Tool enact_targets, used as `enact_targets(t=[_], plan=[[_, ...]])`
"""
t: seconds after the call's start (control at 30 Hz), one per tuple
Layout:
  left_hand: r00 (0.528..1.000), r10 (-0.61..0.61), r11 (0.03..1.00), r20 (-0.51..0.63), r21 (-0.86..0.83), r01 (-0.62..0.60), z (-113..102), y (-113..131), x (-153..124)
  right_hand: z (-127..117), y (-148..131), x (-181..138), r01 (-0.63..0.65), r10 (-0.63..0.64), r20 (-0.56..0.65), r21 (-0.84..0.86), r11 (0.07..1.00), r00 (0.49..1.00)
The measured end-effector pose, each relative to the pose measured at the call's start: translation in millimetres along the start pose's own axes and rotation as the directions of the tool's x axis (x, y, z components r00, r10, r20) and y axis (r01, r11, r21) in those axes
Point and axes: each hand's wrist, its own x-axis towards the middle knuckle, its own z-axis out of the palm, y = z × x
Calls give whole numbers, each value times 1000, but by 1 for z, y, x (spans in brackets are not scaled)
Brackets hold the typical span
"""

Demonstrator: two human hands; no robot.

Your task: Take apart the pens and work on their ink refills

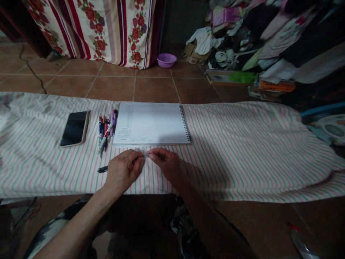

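My left hand [124, 171] is closed around a dark pen [104, 168] whose end sticks out to the left over the striped cloth. My right hand [167, 163] pinches the pen's other end, a small pale part, right where the two hands meet. Both hands rest on the striped cloth [242, 151] just in front of an open spiral notebook [151, 124] with a printed table on its page. A bunch of coloured pens [106, 131] lies left of the notebook. Further left lies a dark phone [74, 128], screen up.
The cloth covers a low long surface across the view. Beyond it is a brown tiled floor, a floral curtain [107, 28], a purple bowl [166, 60] and a heap of clothes and boxes [256, 39] at the right.
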Motion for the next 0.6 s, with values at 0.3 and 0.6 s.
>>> enact_targets(t=[0.3, 0.6], plan=[[999, -30, 998, 32, 56, 28, -1, 0, 0, -1, 8, 1, -24, 22, -26, -67, 997, 999], [997, -38, 999, 61, 31, 36, 0, 0, 0, -2, 10, 1, -4, 2, -19, -105, 994, 1000]])
